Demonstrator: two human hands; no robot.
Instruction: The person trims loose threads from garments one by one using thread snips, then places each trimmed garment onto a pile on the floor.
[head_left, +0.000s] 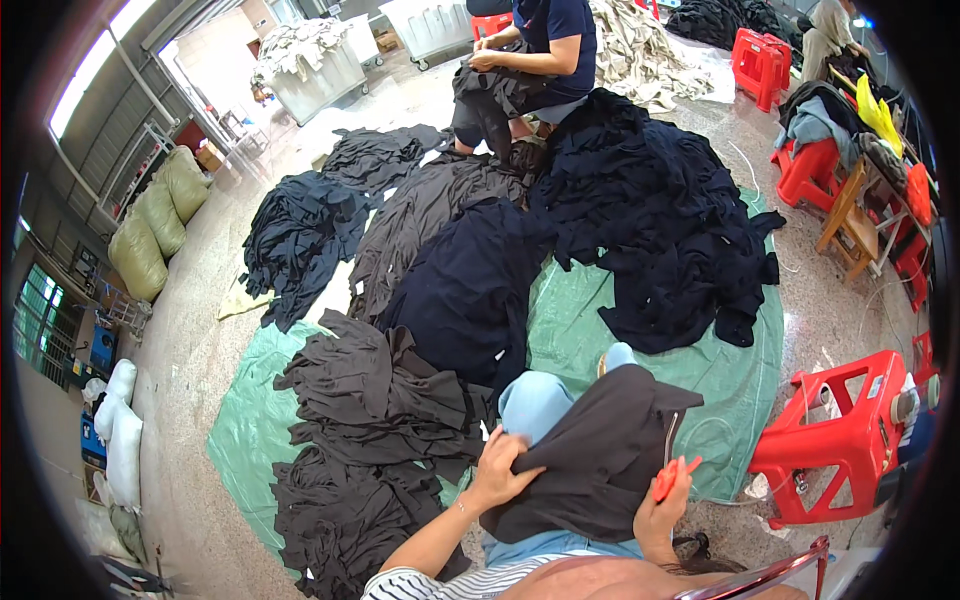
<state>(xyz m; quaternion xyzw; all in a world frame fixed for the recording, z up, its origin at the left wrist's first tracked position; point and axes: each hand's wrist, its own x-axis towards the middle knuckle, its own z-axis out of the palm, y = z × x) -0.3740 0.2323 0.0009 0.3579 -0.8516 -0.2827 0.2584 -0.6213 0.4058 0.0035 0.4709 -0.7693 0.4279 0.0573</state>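
A dark grey-brown garment (590, 465) is draped over my lap, across light-blue trousers. At its left edge my left hand (503, 470) pinches a fold of the cloth between thumb and fingers. My right hand (660, 508) is closed around small red thread snips (676, 479), beside the garment's right edge. Whether the snips' blades touch the cloth cannot be made out. Left of my knees lies a heap of similar dark garments (375, 395), with another dark heap (360, 515) nearer to me. A navy pile (465, 275) rises just beyond my knees.
Green sheeting (570, 310) covers the floor under the piles. A large navy heap (660, 220) lies far right. A red stool (835, 440) stands close on my right. Ahead, a seated person (550, 50) handles dark cloth. Bulging sacks (155, 225) line the left.
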